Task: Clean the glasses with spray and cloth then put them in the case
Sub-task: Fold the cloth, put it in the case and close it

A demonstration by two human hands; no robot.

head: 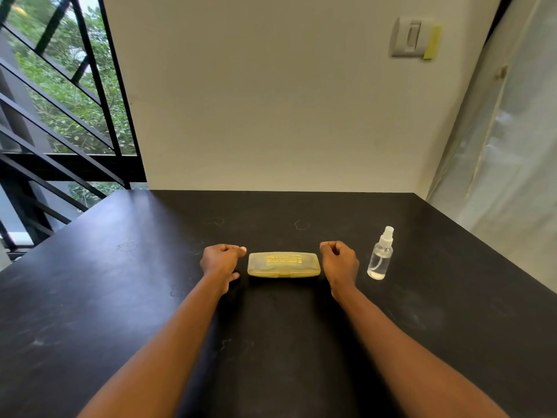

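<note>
a black desk (120, 297) filled the lower half of my view, its matt top smudged with pale scuffs and butted up against a plain cream wall (271, 101). to my left stood a big window with slanting black bars (60, 95) and green leaves beyond it; to my right hung a sheet of cloudy plastic (506, 164). high on the wall sat a grey light switch (410, 37) with a yellow strip stuck along its right edge.

my two bare forearms reached out over the desk from the bottom of the view. between my hands lay the yellow glasses case (283, 264), closed, lying flat with its long side facing me and some raised lettering on the lid. the glasses themselves and the cloth were not anywhere i could see, and i could not tell what was inside the case.

my left hand (221, 260) rested just beside the left end of the case, fingers curled in and clenched on nothing, its thumb lying towards the desk. i could not tell whether the fingertips actually touched the case. my right hand (339, 260) sat just beside the right end, likewise curled into a loose fist with nothing in it.

to the right of my right hand, a little apart, stood the small clear spray bottle (380, 257), upright, with a white nozzle on top and clear liquid filling it partway.
</note>
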